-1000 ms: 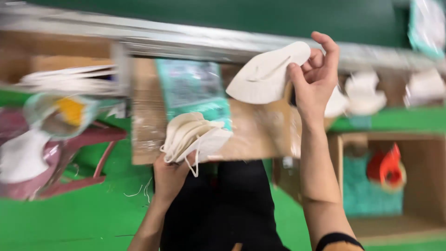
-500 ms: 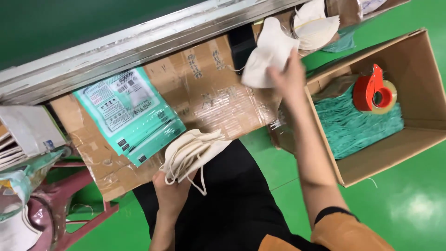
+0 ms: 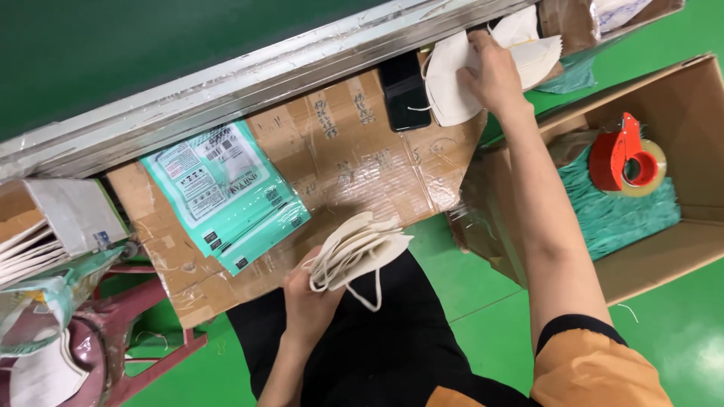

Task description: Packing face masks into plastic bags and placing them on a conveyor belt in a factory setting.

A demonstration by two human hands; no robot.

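The left hand grips a fanned stack of white folded face masks at the cardboard-covered worktop's near edge, ready for gathering — the right hand closes on another white mask farther up.

Your left hand grips a stack of face masks made of soft, matt off-white cloth with thin elastic loops. Your right hand touches a single mask of the same matt fabric. You work on a cardboard sheet, brown and rough, with strips of glossy clear tape over it. The teal packets on it are shiny plastic film. The phone has a smooth, glossy black face. The tape dispenser looks like hard red plastic. The floor is smooth, slightly glossy green.
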